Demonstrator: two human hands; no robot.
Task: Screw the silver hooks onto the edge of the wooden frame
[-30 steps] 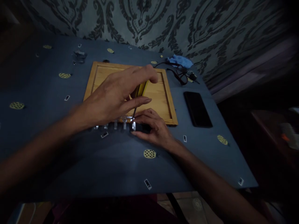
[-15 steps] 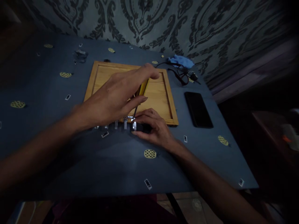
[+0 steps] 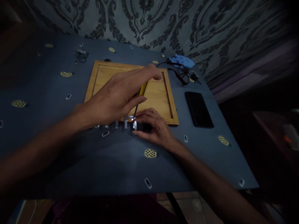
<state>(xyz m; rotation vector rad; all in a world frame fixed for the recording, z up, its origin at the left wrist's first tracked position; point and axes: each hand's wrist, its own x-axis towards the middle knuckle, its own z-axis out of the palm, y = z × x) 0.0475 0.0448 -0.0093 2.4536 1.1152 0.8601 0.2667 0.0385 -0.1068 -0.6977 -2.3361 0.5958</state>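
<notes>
My left hand (image 3: 121, 90) is closed around the yellow handle of a screwdriver (image 3: 143, 88), above a framed wooden board (image 3: 170, 102). The screwdriver's thin shaft points down, its tip at a small shiny metal piece (image 3: 129, 117) on the board's front edge. Just right of that tip, my right hand (image 3: 155, 126) grips a small black object with a silver band (image 3: 140, 126); fingers cover much of it, so its kind is unclear. Several silver metal strips (image 3: 116, 124) stick out in a row along the board's front edge, left of the right hand.
A black phone (image 3: 199, 109) lies right of the board on the blue pineapple-print tablecloth (image 3: 112, 165). Behind it are dark glasses (image 3: 182, 77) and a blue cloth (image 3: 181, 60). Small metal or clear parts (image 3: 81, 54) lie at the back left, below the patterned wall.
The left hand's fingertips over the screwdriver handle have shifted slightly to the right. The right hand keeps its grip, and the view has moved only a little.
</notes>
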